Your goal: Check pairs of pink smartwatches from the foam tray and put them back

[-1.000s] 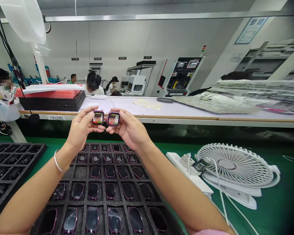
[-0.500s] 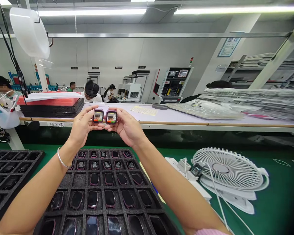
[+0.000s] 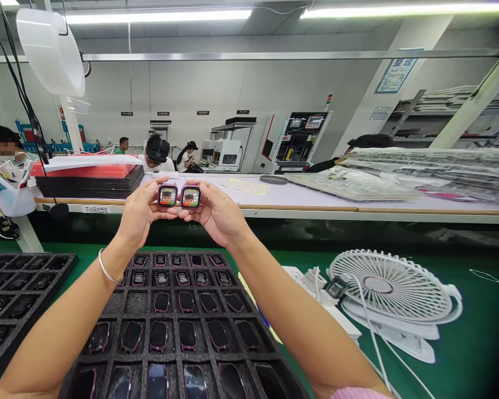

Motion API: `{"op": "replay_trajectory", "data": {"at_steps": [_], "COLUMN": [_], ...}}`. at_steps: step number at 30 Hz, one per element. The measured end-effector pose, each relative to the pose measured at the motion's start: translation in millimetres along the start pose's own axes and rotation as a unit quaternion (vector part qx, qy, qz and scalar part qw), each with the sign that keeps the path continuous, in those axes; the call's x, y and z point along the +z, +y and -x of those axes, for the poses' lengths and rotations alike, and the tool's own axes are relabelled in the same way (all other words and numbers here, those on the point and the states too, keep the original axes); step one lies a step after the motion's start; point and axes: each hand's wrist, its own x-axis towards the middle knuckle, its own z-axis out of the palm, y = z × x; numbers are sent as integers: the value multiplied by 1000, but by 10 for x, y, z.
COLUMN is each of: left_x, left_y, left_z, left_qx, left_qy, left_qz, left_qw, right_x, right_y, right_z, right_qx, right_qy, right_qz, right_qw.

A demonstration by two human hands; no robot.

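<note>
A: Head view; state the progress of the work.

B: The left smartwatch and the right smartwatch are out of the foam tray and lit, near the centre of the frame; they stand side by side, each screen showing a coloured picture; the other smartwatches lie in the tray's compartments, lower centre; several in the far rows display text, while the nearer ones look dark; which of these have been handled cannot be told.

A: State of the hands?

B: The left hand grips the left smartwatch between thumb and fingers; the right hand grips the right smartwatch likewise; whether the two cases touch is too fine to tell.

A: Materials and shapes?

B: Cases: rounded rectangles, purple-edged, glossy-faced; tray: black, grainy, divided into a grid; bracelet, left wrist: thin, smooth, silver-coloured; fan, right of frame: white, apparently plastic, with a round ribbed grille; work surface, lower right: flat, green.
</note>
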Motion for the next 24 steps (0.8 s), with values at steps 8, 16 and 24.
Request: {"op": "replay_trajectory", "data": {"at_steps": [8,16,24], "left_x": [-7,7,57], "left_y": [38,101,181], "left_z": [-12,-90,-93], "left_qx": [-18,10,57], "left_qy": [-3,-30,-22], "left_qz": [-17,-3,-14], "left_qw": [1000,1000,998], "right_x": [-15,21,63], "right_y": [-13,-112,-219], "right_z": [-1,-58,-86], "right_qx": [0,-28,-53], "right_qy": [-6,-22,-50], "right_qz": [14,34,35], "right_qw": [1000,999,997]}}
